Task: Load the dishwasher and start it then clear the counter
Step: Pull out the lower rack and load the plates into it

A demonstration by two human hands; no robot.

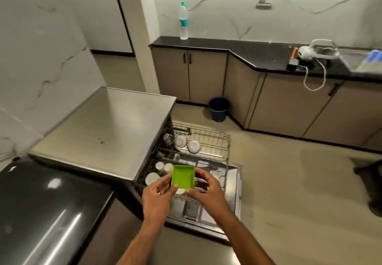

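A small square green dish [183, 176] hangs above the open dishwasher, held from both sides. My left hand [158, 195] grips its left edge and my right hand [204, 189] grips its right edge. Below it the dishwasher's upper wire rack [215, 138] is pulled out, with a glass [167, 139] and two white bowls [193, 146] in it. White plates [152, 178] stand in the lower rack, partly hidden by my hands. The open door [236, 198] lies flat under the racks. The dishwasher's steel top [107, 128] is to the left.
A black counter [47, 209] lies at the near left. Across the floor, a second black counter [258, 54] carries a water bottle [183, 21], a white appliance with a cord [312, 52] and a sink [359, 62]. A blue bucket [218, 109] stands by the cabinets.
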